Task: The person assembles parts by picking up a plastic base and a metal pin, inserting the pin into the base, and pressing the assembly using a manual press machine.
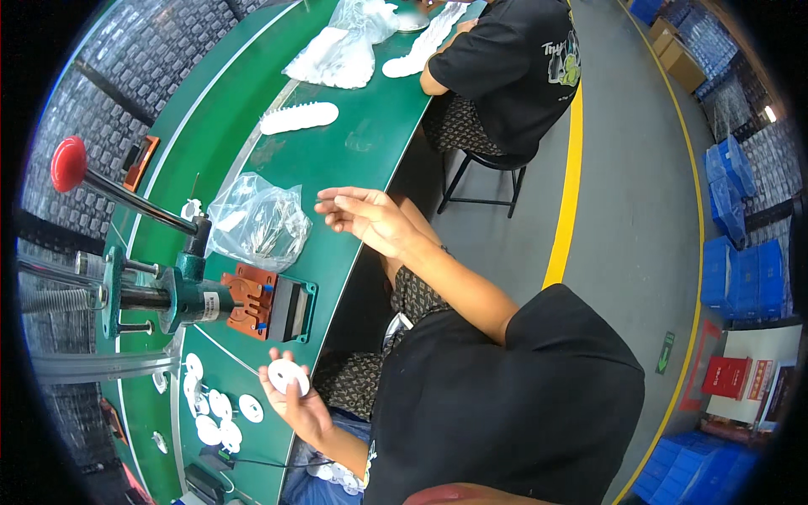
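Note:
My left hand (300, 409) grips a white round disc (289, 376) with a small hole, its thumb on the face, in front of a hand press. My right hand (374, 220) hovers over the table edge with thumb and fingers pinched together; what is between the fingertips is too small to make out. Beside it lies a clear plastic bag (259, 220) of thin metal pieces. The green hand press (192, 300) has a lever ending in a red knob (69, 164). Under its ram sits an orange-brown fixture (250, 301). Several white discs (220, 406) lie loosely near my left hand.
On the green table (353, 139) lie a row of stacked white discs (300, 118) and a large bag of white parts (341, 50). Another person (505, 76) in black sits farther along. A black cable (278, 464) crosses the near end. Blue bins (742, 278) line the aisle.

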Available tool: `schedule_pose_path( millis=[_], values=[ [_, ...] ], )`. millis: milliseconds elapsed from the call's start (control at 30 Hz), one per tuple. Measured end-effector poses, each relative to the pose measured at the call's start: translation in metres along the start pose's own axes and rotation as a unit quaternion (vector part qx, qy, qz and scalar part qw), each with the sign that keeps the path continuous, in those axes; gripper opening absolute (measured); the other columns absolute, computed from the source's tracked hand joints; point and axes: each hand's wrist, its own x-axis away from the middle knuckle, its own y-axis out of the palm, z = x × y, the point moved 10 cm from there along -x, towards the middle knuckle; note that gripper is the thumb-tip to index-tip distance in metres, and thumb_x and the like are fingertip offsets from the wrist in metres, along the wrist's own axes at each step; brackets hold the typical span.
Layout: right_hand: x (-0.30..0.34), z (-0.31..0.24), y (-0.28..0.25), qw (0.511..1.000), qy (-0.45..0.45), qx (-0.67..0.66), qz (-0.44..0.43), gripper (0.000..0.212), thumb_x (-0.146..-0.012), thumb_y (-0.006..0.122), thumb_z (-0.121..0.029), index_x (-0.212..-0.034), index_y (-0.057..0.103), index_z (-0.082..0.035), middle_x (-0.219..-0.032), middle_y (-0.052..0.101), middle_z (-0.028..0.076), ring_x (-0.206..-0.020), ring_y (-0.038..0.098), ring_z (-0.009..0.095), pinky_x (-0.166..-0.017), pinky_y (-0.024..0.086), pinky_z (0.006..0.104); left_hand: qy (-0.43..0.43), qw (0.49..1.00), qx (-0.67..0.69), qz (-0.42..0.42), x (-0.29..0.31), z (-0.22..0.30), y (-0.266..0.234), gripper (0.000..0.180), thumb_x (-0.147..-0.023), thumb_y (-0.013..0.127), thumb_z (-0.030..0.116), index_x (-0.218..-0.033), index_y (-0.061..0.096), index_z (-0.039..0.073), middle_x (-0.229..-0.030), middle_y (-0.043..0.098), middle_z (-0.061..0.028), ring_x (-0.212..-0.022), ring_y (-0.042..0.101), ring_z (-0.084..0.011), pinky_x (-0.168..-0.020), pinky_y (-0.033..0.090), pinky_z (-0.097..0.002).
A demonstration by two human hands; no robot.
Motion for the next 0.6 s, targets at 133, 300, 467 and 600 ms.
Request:
schedule_pose_path(
  millis=[133, 300, 467, 600],
  values=[
    [0.023, -0.020, 0.021, 0.986, -0.002, 0.168, -0.002, 0.029, -0.097, 0.060, -0.017, -0.117, 0.065, 0.004, -0.109, 0.071, 0.016, -0.085, 0.068, 0.017, -0.072, 0.054, 0.0293, 0.044, 0.977, -0.190, -0.089, 0.006, -0.011, 0.053, 0.043, -0.086, 0.062, -0.003, -0.126, 0.047, 0.002, -0.132, 0.049, -0.0187, -0.113, 0.060, -0.0376, -0.076, 0.062, -0.0425],
    [0.064, 0.058, 0.067, 0.967, 0.055, 0.212, -0.128, 0.023, -0.106, 0.042, -0.024, -0.108, 0.050, -0.002, -0.102, 0.069, 0.015, -0.091, 0.068, 0.021, -0.077, 0.054, 0.0318, 0.012, 0.973, -0.227, -0.047, 0.009, -0.026, 0.047, 0.042, -0.091, 0.055, -0.002, -0.132, 0.047, -0.001, -0.117, 0.056, -0.0174, -0.100, 0.066, -0.0296, -0.063, 0.057, -0.0287],
    [0.087, 0.070, 0.078, 0.967, 0.105, 0.200, -0.114, 0.020, -0.102, 0.050, -0.014, -0.116, 0.048, 0.002, -0.100, 0.065, 0.012, -0.091, 0.066, 0.019, -0.081, 0.054, 0.0313, -0.003, 0.972, -0.232, -0.041, 0.009, -0.027, 0.050, 0.049, -0.088, 0.056, -0.003, -0.135, 0.044, -0.001, -0.106, 0.061, -0.0171, -0.088, 0.064, -0.0230, -0.069, 0.056, -0.0284],
    [0.076, 0.041, 0.069, 0.991, 0.051, 0.120, 0.004, 0.019, -0.097, 0.060, -0.012, -0.108, 0.051, 0.000, -0.096, 0.069, 0.015, -0.093, 0.068, 0.021, -0.081, 0.054, 0.0315, 0.035, 0.982, -0.184, -0.012, 0.008, -0.013, 0.060, 0.045, -0.086, 0.058, -0.005, -0.130, 0.047, -0.004, -0.119, 0.056, -0.0180, -0.101, 0.062, -0.0262, -0.083, 0.059, -0.0367]
  ],
)
